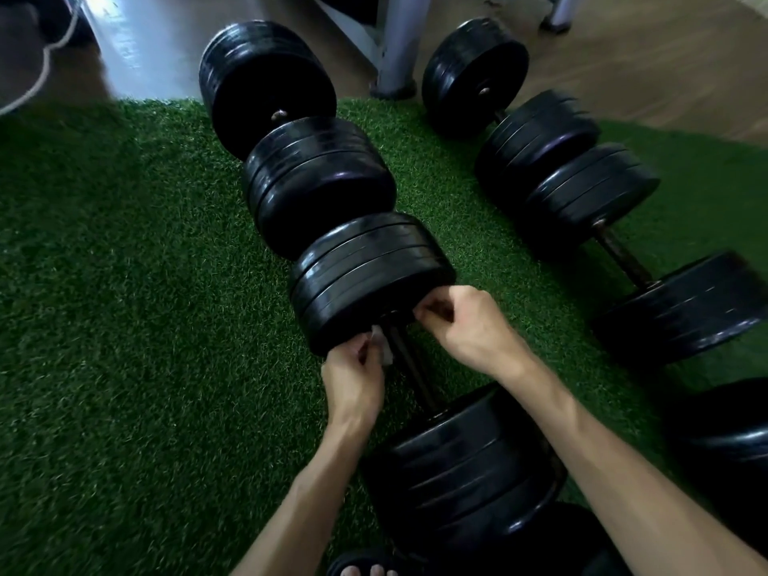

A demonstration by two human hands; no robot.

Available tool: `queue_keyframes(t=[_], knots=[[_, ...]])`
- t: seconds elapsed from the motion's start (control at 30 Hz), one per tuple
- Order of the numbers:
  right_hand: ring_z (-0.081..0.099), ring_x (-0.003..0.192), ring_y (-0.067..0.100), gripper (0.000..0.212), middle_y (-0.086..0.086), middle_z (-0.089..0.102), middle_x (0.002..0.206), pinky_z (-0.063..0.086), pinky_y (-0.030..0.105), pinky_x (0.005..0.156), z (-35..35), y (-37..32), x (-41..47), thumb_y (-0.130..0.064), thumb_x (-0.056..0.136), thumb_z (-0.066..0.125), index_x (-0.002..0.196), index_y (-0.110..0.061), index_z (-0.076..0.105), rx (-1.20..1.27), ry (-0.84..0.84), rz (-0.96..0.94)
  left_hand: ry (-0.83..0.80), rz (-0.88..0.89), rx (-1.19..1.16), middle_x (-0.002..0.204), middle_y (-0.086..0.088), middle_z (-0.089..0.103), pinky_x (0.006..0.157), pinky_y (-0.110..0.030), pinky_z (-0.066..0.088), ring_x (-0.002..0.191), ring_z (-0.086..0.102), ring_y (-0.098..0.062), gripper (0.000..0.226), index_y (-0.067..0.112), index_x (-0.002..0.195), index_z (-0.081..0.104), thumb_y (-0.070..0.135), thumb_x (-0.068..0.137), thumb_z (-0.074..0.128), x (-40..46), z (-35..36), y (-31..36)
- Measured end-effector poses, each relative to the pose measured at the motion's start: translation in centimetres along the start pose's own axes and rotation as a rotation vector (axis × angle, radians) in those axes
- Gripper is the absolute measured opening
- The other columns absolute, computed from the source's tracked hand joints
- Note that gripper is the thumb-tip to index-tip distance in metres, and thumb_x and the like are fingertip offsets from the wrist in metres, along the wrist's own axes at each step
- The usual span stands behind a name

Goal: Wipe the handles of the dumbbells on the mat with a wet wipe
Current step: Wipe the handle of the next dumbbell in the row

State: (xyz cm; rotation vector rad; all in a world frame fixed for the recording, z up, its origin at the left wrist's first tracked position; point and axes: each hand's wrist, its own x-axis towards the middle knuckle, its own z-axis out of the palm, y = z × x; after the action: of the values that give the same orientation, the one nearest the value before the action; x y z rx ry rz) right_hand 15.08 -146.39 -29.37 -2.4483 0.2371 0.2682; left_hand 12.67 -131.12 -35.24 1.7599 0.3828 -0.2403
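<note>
With the left hand (353, 382) and right hand (465, 326) each pinching an end of the wipe (384, 351) at the handle (411, 372) mid-mat (124, 264), uneven pulling might tear it or slip it free.

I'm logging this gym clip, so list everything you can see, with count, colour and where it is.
dumbbells: at least four, black, in two rows on the mat; one more plate stack at the right edge
handle: one, dark, between the hands on the nearest dumbbell
wet wipe: one, white, at the handle's far end against the plate
mat: one, green artificial turf, under the dumbbells
floor: brown wood, beyond the mat
metal frame leg: one, grey, top centre
cord: one, white, top left on the floor
toes: bare, bottom edge
left hand: pinches the wipe left of the handle
right hand: fingers curled at the handle's far end; whether it holds the wipe is unclear
</note>
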Motion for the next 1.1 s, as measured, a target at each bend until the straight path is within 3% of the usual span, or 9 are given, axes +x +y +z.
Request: queue_keyframes(t=[0.17, 0.3, 0.47, 0.6, 0.8, 1.0, 1.1], knots=[[0.073, 0.092, 0.017, 0.016, 0.0, 0.078, 0.096, 0.058, 0.035, 0.085, 0.3, -0.3, -0.1, -0.026, 0.093, 0.067, 0.104, -0.024, 0.078, -0.059, -0.072, 0.001, 0.04, 0.125, 0.091, 0.076, 0.0, 0.073, 0.057, -0.017, 0.042, 0.058, 0.06, -0.012, 0.023, 0.012, 0.089, 0.076, 0.02, 0.1, 0.057, -0.3, 0.1, 0.1], [0.072, 0.09, 0.014, 0.013, -0.003, 0.078, 0.094, 0.056, 0.032, 0.083, 0.3, 0.0, 0.3, -0.028, 0.092, 0.068, 0.101, -0.026, 0.077, -0.032, -0.059, 0.037, 0.089, 0.262, 0.144, 0.095, 0.005, 0.076, 0.078, -0.022, 0.055, 0.083, 0.07, -0.007, 0.022, 0.016, 0.112, 0.076, 0.026, 0.099, 0.061, -0.8, -0.5, 0.4], [0.071, 0.09, 0.011, 0.013, -0.005, 0.078, 0.095, 0.052, 0.024, 0.079, 0.2, -0.3, 0.1, -0.027, 0.093, 0.068, 0.101, -0.027, 0.078, -0.023, -0.072, 0.047, 0.105, 0.164, 0.095, 0.075, 0.001, 0.075, 0.066, -0.039, 0.056, 0.067, 0.07, -0.018, 0.022, 0.015, 0.095, 0.079, 0.032, 0.097, 0.065, -0.8, -0.5, 0.1], [0.07, 0.092, 0.012, 0.014, -0.004, 0.078, 0.098, 0.05, 0.022, 0.077, 0.1, -0.3, 0.1, -0.026, 0.093, 0.068, 0.103, -0.027, 0.078, -0.038, -0.081, 0.042, 0.134, 0.195, 0.121, 0.078, -0.004, 0.077, 0.067, -0.033, 0.056, 0.071, 0.072, -0.022, 0.017, 0.014, 0.098, 0.08, 0.025, 0.094, 0.067, -0.2, -0.1, 0.8], [0.071, 0.09, 0.011, 0.013, -0.006, 0.078, 0.096, 0.055, 0.027, 0.082, 0.3, -0.2, 0.2, -0.028, 0.092, 0.068, 0.101, -0.028, 0.078, -0.02, -0.088, 0.052, 0.15, 0.252, 0.116, 0.097, 0.003, 0.078, 0.085, -0.029, 0.057, 0.087, 0.072, -0.01, 0.017, 0.017, 0.107, 0.078, 0.022, 0.093, 0.07, -1.0, -0.3, 0.5], [0.071, 0.09, 0.011, 0.013, -0.004, 0.077, 0.096, 0.055, 0.028, 0.082, 0.2, 0.0, 0.2, -0.027, 0.093, 0.068, 0.102, -0.026, 0.077, -0.016, -0.11, 0.037, 0.19, 0.377, 0.288, 0.089, -0.006, 0.078, 0.075, -0.032, 0.056, 0.079, 0.074, -0.024, 0.015, 0.014, 0.102, 0.079, 0.013, 0.09, 0.07, -0.7, 0.3, 1.5], [0.071, 0.09, 0.008, 0.014, -0.006, 0.077, 0.096, 0.055, 0.028, 0.087, 0.2, 0.1, 0.4, -0.022, 0.092, 0.069, 0.103, -0.025, 0.077, 0.01, -0.121, 0.02, 0.175, 0.448, 0.236, 0.093, 0.001, 0.079, 0.08, -0.031, 0.056, 0.08, 0.073, -0.012, 0.016, 0.016, 0.105, 0.079, 0.014, 0.091, 0.072, -1.0, -0.3, 1.3]])
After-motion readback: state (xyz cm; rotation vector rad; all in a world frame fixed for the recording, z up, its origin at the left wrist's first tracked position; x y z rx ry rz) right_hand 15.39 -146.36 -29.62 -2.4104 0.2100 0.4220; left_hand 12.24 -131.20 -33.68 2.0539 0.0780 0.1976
